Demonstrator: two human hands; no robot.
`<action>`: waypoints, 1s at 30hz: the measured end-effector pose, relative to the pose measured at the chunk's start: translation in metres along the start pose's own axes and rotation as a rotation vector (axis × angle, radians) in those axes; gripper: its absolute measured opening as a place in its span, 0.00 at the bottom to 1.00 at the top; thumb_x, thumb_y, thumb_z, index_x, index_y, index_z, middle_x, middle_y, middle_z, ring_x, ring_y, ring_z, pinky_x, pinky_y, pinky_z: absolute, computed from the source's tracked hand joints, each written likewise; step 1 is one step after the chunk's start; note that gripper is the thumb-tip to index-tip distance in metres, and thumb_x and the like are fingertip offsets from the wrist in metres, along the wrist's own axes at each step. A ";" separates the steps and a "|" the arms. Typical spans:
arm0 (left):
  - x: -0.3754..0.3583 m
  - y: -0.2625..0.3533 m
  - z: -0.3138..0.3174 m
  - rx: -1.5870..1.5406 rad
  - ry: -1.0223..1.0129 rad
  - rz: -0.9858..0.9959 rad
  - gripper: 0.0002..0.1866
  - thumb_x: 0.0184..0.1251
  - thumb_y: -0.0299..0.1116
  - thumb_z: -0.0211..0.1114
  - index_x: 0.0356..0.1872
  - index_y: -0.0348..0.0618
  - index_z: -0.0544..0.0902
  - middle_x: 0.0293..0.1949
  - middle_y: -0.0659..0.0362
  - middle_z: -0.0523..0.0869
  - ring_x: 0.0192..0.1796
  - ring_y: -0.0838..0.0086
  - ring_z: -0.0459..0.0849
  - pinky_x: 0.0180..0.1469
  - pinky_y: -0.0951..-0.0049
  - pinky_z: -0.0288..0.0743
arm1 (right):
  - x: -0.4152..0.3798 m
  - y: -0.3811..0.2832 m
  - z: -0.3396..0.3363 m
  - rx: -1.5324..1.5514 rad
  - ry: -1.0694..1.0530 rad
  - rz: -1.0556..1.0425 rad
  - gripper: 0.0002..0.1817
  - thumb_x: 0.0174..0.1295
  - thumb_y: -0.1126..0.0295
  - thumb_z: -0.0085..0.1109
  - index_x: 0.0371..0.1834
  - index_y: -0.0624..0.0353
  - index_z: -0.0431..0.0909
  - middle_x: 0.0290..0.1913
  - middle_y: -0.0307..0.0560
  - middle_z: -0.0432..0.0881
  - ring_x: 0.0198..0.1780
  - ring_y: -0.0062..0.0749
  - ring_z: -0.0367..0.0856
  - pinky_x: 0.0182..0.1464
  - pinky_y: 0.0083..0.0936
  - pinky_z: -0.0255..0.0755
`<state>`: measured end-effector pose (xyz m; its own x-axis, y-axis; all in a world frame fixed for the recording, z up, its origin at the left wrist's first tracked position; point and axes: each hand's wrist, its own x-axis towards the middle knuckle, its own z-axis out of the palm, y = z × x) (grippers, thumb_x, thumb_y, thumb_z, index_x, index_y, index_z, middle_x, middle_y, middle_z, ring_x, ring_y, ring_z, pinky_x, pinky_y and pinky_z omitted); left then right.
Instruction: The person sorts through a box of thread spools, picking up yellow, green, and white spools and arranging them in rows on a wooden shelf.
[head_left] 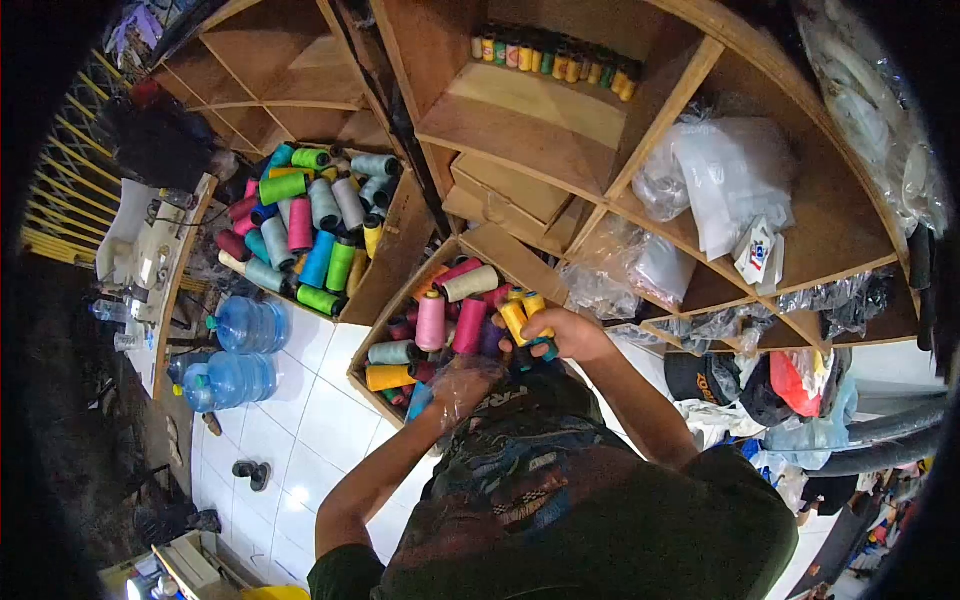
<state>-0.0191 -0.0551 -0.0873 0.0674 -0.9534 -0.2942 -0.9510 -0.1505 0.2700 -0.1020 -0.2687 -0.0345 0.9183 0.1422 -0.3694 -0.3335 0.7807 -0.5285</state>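
Observation:
My right hand (pixel 568 334) is closed around a yellow thread spool (pixel 516 320), with a dark teal spool (pixel 545 348) under its fingers, at the edge of a wooden shelf compartment (pixel 395 305) full of spools. My left hand (pixel 462 385) grips a crumpled clear plastic bag (pixel 450 378) just below that compartment; the bag hides most of the hand. Pink (pixel 431 320), cream (pixel 470 283) and orange (pixel 390 377) spools lie in the compartment beside both hands.
A second compartment to the left holds several green, blue, pink and grey spools (pixel 310 235). Small bottles (pixel 555 60) line an upper shelf. Plastic bags (pixel 720 180) fill shelves at right. Water jugs (pixel 240 350) stand on the white tiled floor (pixel 300 420); clothes (pixel 770 385) are piled at right.

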 end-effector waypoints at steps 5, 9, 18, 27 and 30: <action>0.006 -0.005 0.013 -0.036 0.011 -0.018 0.21 0.56 0.25 0.56 0.53 0.50 0.80 0.50 0.55 0.83 0.53 0.61 0.81 0.57 0.62 0.73 | -0.005 -0.010 0.002 -0.100 0.005 0.008 0.29 0.47 0.73 0.57 0.57 0.57 0.70 0.46 0.41 0.78 0.42 0.31 0.82 0.26 0.14 0.67; -0.001 -0.005 -0.007 -0.057 0.114 0.120 0.19 0.59 0.28 0.55 0.52 0.50 0.80 0.49 0.57 0.83 0.54 0.63 0.81 0.55 0.61 0.71 | -0.005 -0.010 0.000 -0.090 0.018 -0.020 0.31 0.47 0.76 0.55 0.60 0.57 0.66 0.52 0.49 0.75 0.43 0.39 0.79 0.21 0.10 0.64; 0.002 -0.003 0.000 0.016 -0.175 0.047 0.17 0.56 0.25 0.57 0.47 0.45 0.83 0.48 0.54 0.83 0.54 0.62 0.80 0.53 0.64 0.74 | 0.001 -0.002 -0.005 -0.124 0.068 0.047 0.31 0.46 0.75 0.56 0.60 0.58 0.67 0.52 0.49 0.76 0.44 0.40 0.80 0.22 0.12 0.66; 0.004 -0.013 -0.019 -0.005 -0.020 0.245 0.12 0.57 0.26 0.55 0.41 0.42 0.83 0.40 0.49 0.85 0.46 0.58 0.84 0.47 0.60 0.76 | -0.001 -0.003 -0.014 -0.005 -0.017 -0.007 0.28 0.48 0.74 0.59 0.57 0.58 0.70 0.49 0.45 0.79 0.42 0.34 0.82 0.23 0.13 0.64; -0.005 -0.002 -0.035 0.038 -0.057 0.174 0.13 0.56 0.25 0.55 0.42 0.40 0.82 0.39 0.47 0.84 0.45 0.56 0.84 0.47 0.59 0.77 | 0.006 0.005 -0.020 -0.019 0.016 -0.037 0.31 0.46 0.75 0.57 0.59 0.57 0.68 0.49 0.50 0.77 0.43 0.41 0.81 0.20 0.13 0.65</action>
<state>-0.0067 -0.0591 -0.0542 -0.1153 -0.9476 -0.2979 -0.9577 0.0265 0.2866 -0.1026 -0.2768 -0.0547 0.9268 0.1035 -0.3610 -0.3032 0.7734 -0.5567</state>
